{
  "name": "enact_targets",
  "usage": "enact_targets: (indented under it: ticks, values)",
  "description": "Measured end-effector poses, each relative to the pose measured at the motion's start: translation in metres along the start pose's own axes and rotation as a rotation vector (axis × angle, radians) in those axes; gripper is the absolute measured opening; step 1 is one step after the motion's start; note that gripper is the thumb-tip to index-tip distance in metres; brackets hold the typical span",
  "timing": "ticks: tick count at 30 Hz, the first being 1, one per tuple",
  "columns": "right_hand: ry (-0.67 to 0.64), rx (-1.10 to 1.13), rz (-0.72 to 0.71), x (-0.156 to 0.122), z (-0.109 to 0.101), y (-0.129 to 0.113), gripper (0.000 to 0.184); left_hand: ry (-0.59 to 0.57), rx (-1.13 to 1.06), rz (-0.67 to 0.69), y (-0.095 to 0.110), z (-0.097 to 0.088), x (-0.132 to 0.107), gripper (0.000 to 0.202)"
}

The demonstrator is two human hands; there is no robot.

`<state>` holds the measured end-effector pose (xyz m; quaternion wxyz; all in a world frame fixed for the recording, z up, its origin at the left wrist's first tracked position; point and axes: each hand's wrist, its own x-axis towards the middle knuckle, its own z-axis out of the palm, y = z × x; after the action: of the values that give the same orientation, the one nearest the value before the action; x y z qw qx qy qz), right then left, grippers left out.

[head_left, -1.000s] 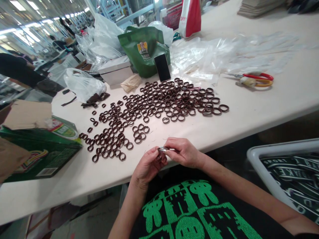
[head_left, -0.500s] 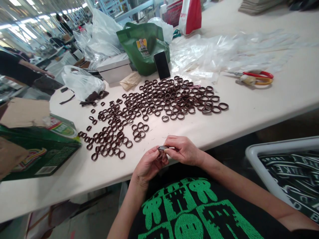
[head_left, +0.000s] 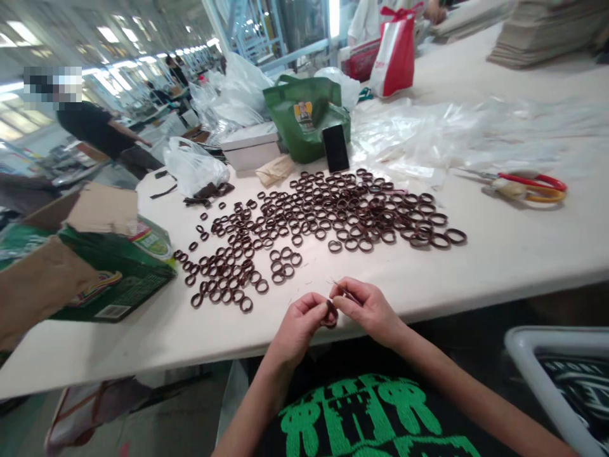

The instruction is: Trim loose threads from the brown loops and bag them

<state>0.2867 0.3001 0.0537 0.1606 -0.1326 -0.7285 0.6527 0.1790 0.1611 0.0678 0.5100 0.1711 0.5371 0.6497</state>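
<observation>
My left hand [head_left: 301,325] and my right hand [head_left: 370,308] meet at the near edge of the cream table [head_left: 499,254]. Between their fingertips they pinch one dark brown ring [head_left: 330,313]. My right hand also pinches a thin pointed tool [head_left: 343,291] whose tip sticks up to the left. Both hands have curled fingers. Beyond them a wide spread of several dark brown rings [head_left: 333,209] lies flat on the table, with a smaller cluster of rings [head_left: 223,279] to the left.
A green carton [head_left: 109,273] with open flaps lies at the left. Red-handled scissors [head_left: 528,185] lie at the right among clear plastic bags [head_left: 451,127]. A green bag [head_left: 304,114], black phone [head_left: 335,148] and grey box [head_left: 250,149] stand behind. A white-rimmed bin [head_left: 547,374] sits lower right. A person [head_left: 104,130] stands far left.
The camera has tilted up, so the table sits lower in view. My hands stay together at the table edge; the ring now shows between my fingertips.
</observation>
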Motion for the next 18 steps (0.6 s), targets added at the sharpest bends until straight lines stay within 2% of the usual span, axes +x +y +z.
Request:
enact_targets:
  ticks: [4,10,14,18]
  values:
    - [-0.1,0.028,0.128,0.002,-0.003,0.003,0.035,0.048,0.234,0.104,0.007,0.001,-0.003,0.023]
    - [-0.318,0.053,0.283,0.003,-0.009,0.01,0.034,0.087,0.504,0.143,0.011,-0.006,-0.018,0.009]
    - [-0.33,0.021,0.325,-0.002,-0.002,0.016,0.032,0.12,0.535,0.15,0.009,-0.012,-0.024,0.006]
    - [-0.297,-0.147,0.244,0.001,0.009,0.014,0.026,0.181,0.499,0.189,0.011,-0.019,-0.027,0.006]
